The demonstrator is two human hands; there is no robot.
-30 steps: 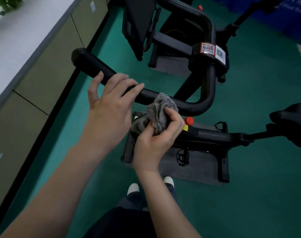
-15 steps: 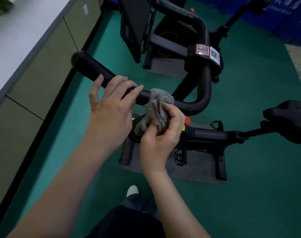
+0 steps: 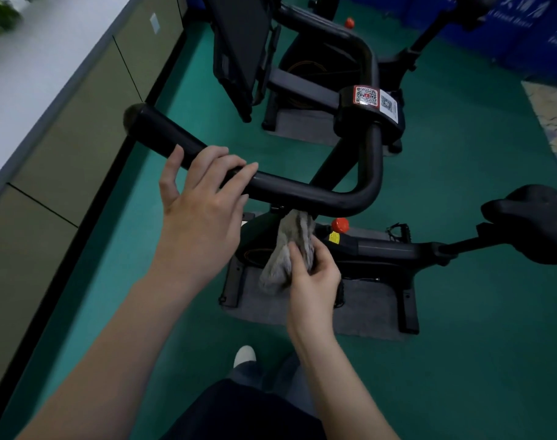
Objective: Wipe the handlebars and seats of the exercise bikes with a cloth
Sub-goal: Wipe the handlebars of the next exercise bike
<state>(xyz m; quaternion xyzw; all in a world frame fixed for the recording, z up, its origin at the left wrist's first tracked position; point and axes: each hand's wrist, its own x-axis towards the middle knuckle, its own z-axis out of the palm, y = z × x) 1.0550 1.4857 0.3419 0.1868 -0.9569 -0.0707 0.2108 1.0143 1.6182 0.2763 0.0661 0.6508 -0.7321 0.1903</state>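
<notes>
Since my right hand (image 3: 312,274) only pinches the bunched cloth (image 3: 290,249) under the handlebar (image 3: 302,192), left hand (image 3: 201,204) lying loose on top, I bet it slips out mid-wipe.

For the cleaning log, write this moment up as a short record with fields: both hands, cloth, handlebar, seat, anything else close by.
left hand: fingers laid over the handlebar, thumb apart
right hand: grips the grey cloth below the bar
grey cloth: bunched, its top at the bar's underside near the bend; contact unclear
seat: far right, no hand on it
red knob: on the frame, just right of the cloth
second bike: behind, no hand on it
</notes>
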